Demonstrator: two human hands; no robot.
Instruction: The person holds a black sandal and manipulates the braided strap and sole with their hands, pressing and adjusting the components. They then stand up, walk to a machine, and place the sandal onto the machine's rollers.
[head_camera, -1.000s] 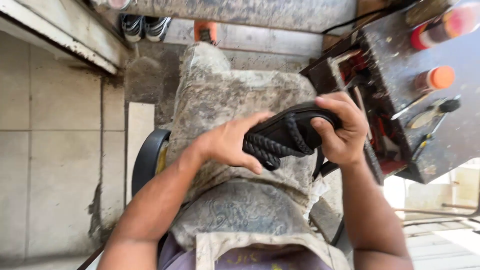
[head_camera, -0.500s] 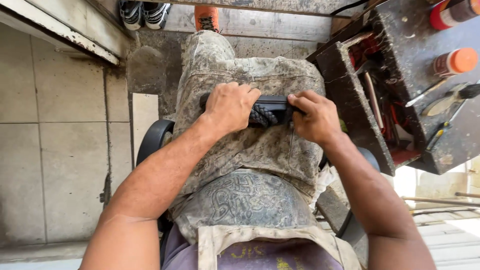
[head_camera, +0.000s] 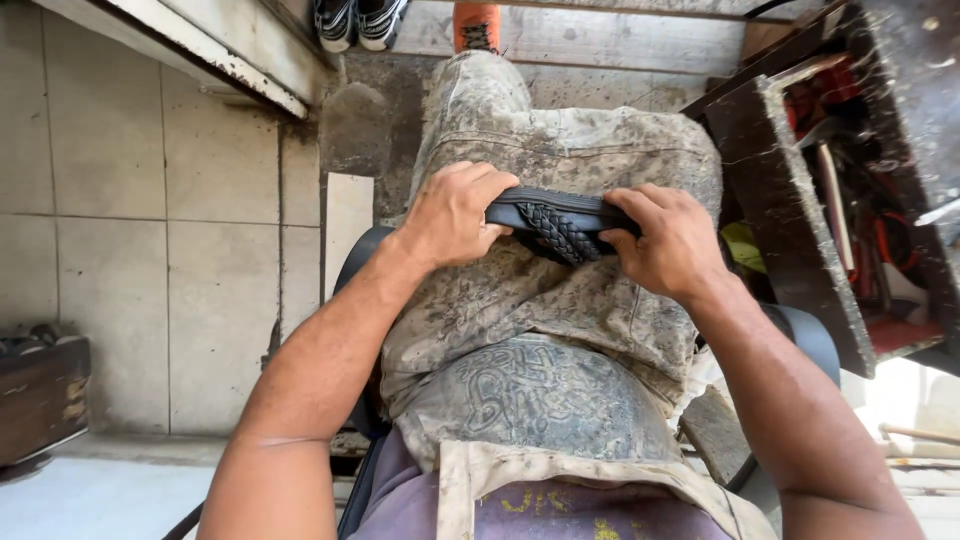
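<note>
Lap: a black braided-strap sandal (head_camera: 553, 226) is gripped at each end by the left hand (head_camera: 455, 215) and right hand (head_camera: 668, 243).
Floor: pale tiles (head_camera: 120, 250) are laid leftward.
Right: a dark wooden tool tray (head_camera: 790, 200) is set.

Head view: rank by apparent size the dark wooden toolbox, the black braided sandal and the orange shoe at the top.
1. Dark wooden toolbox, clearly largest, though cut off by the frame edge.
2. Black braided sandal, partly covered by the left hand and right hand.
3. Orange shoe, smallest; farther away and cropped, so unsure.

Sandal (head_camera: 556, 226) on lap between both hands, toolbox (head_camera: 800, 200) to the right, shoes (head_camera: 358, 20) ahead
</note>
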